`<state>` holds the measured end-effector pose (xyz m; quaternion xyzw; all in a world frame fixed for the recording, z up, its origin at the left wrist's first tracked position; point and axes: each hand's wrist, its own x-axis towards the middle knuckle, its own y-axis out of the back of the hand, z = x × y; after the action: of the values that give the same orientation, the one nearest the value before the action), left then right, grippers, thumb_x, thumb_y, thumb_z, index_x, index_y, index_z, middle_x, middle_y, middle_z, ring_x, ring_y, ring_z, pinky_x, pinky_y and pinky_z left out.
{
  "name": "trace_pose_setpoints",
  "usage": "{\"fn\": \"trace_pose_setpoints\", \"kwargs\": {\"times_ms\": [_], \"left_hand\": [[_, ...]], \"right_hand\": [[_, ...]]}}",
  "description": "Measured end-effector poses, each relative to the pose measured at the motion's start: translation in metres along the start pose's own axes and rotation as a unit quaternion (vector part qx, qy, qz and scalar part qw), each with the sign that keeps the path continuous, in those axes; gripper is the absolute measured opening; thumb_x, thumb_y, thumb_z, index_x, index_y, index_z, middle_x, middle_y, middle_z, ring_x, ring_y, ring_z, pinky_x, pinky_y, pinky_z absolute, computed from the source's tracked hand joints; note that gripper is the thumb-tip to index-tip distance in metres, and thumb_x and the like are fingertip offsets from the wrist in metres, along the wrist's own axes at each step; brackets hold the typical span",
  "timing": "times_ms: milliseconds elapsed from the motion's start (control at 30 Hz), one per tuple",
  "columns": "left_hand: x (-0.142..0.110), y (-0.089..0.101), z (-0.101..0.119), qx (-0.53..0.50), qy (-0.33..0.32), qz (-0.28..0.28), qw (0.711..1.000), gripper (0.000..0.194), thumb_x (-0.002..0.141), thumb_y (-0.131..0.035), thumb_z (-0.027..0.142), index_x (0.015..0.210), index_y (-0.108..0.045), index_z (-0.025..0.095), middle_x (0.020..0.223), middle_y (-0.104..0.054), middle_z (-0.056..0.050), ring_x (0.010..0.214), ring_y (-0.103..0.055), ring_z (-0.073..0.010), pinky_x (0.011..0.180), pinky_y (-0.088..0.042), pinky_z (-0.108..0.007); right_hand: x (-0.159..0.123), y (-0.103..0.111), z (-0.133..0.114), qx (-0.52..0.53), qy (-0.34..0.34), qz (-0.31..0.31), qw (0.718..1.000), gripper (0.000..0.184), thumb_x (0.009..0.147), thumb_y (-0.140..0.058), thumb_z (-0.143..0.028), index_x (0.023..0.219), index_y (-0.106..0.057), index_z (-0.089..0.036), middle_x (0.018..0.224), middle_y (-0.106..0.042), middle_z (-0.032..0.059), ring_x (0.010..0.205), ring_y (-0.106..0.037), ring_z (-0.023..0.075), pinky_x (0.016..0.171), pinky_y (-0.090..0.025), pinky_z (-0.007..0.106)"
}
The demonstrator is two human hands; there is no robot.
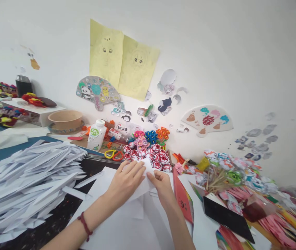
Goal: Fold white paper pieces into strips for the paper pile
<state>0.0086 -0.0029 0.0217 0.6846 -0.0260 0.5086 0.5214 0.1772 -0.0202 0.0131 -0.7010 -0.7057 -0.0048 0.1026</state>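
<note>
A small white sheet of paper (146,185) is held up at a slant between my two hands, over larger white sheets (127,229). My left hand (127,178) lies across its left part, fingers together over the paper and thumb hidden. On the right edge, my right hand (162,184) pinches the sheet between thumb and curled fingers. A dark red cord bracelet (85,226) circles my left wrist. Left of my hands spreads a large heap of folded white paper strips (33,187), a few of them loose beside the sheets.
Yellow-and-orange scissors (113,153), a white bottle (96,135) and red-white paper flowers (158,158) stand behind my hands. To the right lie a red packet (183,199), a black phone (227,217) and craft sticks (215,180). A round tan bowl (66,119) sits back left.
</note>
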Motion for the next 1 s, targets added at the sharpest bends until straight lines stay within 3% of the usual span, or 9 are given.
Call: {"fn": "trace_pose_setpoints", "kwargs": {"times_ms": [133, 300, 500, 667, 800, 1000], "left_hand": [[0.0, -0.003, 0.003, -0.034, 0.016, -0.018, 0.999, 0.031, 0.092, -0.042, 0.028, 0.121, -0.048, 0.021, 0.126, -0.056, -0.007, 0.111, -0.051, -0.0224, 0.096, -0.026, -0.041], [0.004, 0.001, 0.003, -0.108, 0.041, -0.02, 0.993, 0.027, 0.09, -0.046, 0.033, 0.114, -0.052, 0.022, 0.111, -0.065, -0.004, 0.1, -0.057, -0.0191, 0.093, -0.029, -0.038], [0.008, 0.009, 0.005, -0.12, 0.026, -0.019, 0.992, 0.042, 0.085, -0.053, 0.035, 0.124, -0.045, 0.021, 0.124, -0.056, -0.007, 0.113, -0.048, -0.0225, 0.098, -0.025, -0.04], [0.006, 0.006, 0.004, -0.115, 0.053, -0.025, 0.992, 0.037, 0.084, -0.052, 0.04, 0.114, -0.052, 0.02, 0.109, -0.063, -0.007, 0.098, -0.054, -0.0228, 0.095, -0.025, -0.043], [0.005, 0.005, 0.002, -0.135, 0.066, -0.038, 0.988, 0.028, 0.085, -0.051, 0.042, 0.099, -0.06, 0.02, 0.096, -0.068, -0.004, 0.086, -0.057, -0.0202, 0.088, -0.03, -0.038], [0.002, 0.001, -0.002, -0.142, 0.121, -0.111, 0.976, 0.035, 0.089, -0.04, 0.046, 0.083, -0.066, 0.023, 0.069, -0.067, -0.003, 0.067, -0.057, -0.0169, 0.061, -0.031, -0.026]], "right_hand": [[-0.001, 0.0, -0.003, -0.017, 0.014, -0.002, 1.0, 0.022, 0.072, -0.069, -0.034, 0.069, -0.063, -0.013, 0.064, -0.059, -0.0004, 0.057, -0.05, 0.0117, 0.056, -0.04, 0.024], [-0.002, 0.001, -0.006, -0.032, 0.032, -0.022, 0.999, 0.022, 0.072, -0.07, -0.034, 0.075, -0.066, -0.013, 0.069, -0.062, 0.0024, 0.065, -0.054, 0.0151, 0.063, -0.043, 0.027], [-0.004, 0.0, -0.01, -0.029, 0.05, -0.05, 0.997, 0.014, 0.074, -0.068, -0.029, 0.074, -0.066, -0.015, 0.071, -0.063, 0.0019, 0.067, -0.054, 0.0147, 0.064, -0.042, 0.025], [-0.005, -0.001, -0.013, -0.048, 0.054, -0.066, 0.995, 0.012, 0.076, -0.066, -0.027, 0.08, -0.068, -0.016, 0.074, -0.065, 0.003, 0.072, -0.057, 0.0168, 0.068, -0.044, 0.028], [-0.004, 0.002, -0.011, -0.068, 0.075, -0.051, 0.994, 0.01, 0.076, -0.067, -0.025, 0.078, -0.068, -0.016, 0.075, -0.066, 0.0032, 0.073, -0.057, 0.0167, 0.069, -0.044, 0.028], [-0.003, 0.002, -0.009, -0.098, 0.076, -0.027, 0.992, 0.013, 0.075, -0.067, -0.027, 0.081, -0.067, -0.016, 0.076, -0.065, 0.0034, 0.075, -0.059, 0.0182, 0.071, -0.046, 0.029]]}}
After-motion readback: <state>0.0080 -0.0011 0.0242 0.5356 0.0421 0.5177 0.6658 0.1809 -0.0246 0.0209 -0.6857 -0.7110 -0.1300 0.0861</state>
